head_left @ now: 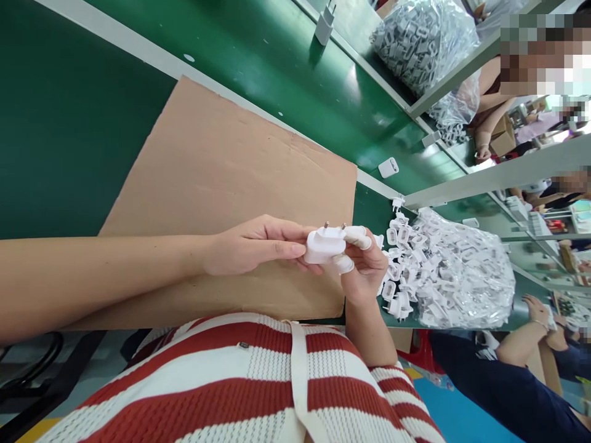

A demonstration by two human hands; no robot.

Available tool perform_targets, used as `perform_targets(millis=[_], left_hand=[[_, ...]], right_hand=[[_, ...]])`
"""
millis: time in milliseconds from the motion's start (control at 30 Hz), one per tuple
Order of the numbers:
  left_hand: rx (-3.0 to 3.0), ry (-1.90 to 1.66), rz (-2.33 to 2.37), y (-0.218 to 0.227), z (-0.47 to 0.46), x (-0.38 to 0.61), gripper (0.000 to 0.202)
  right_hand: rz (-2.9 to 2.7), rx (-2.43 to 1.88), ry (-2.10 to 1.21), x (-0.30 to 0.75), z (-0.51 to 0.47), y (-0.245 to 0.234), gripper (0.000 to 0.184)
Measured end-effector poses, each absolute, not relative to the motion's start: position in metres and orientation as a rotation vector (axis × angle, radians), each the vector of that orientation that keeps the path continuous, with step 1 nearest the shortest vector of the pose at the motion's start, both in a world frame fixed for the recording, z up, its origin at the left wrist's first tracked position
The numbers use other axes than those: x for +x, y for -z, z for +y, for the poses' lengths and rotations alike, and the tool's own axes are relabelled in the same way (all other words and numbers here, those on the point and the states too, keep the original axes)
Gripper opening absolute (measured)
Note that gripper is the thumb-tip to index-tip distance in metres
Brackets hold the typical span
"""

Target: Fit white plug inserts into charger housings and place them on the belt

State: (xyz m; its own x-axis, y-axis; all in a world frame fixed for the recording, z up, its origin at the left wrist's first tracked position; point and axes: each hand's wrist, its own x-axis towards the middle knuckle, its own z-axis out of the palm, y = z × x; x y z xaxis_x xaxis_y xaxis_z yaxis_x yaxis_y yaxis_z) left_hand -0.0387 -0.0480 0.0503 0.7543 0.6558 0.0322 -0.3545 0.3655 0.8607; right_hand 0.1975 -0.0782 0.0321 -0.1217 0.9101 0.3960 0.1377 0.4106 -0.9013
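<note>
A white two-pin plug adapter [325, 245] is held between my two hands above the cardboard, its two metal pins pointing away from me. My left hand [258, 245] grips its left side, thumb in front and fingers behind. The right side is pinched by my right hand [364, 264], whose thumb and a finger wear white finger covers. To the right of that hand lies a heap of loose white plug parts [401, 271], spilling from a clear plastic bag [471, 277].
A brown cardboard sheet [231, 172] lies on the green table [69, 123]. Single plug parts stand on the green strip beyond, one a white adapter [388, 167], another a grey-looking plug [325, 26]. A bag of parts [425, 49] sits at the upper right. Co-workers are at the right.
</note>
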Motion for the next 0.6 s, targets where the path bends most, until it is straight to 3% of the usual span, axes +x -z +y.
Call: perform_targets(millis=[600], left_hand=[[0.788, -0.535, 0.333, -0.039, -0.049, -0.033, 0.040]], right_hand=[[-1.528, -1.048, -0.906, 0.192, -0.081, -0.040, 0.032]])
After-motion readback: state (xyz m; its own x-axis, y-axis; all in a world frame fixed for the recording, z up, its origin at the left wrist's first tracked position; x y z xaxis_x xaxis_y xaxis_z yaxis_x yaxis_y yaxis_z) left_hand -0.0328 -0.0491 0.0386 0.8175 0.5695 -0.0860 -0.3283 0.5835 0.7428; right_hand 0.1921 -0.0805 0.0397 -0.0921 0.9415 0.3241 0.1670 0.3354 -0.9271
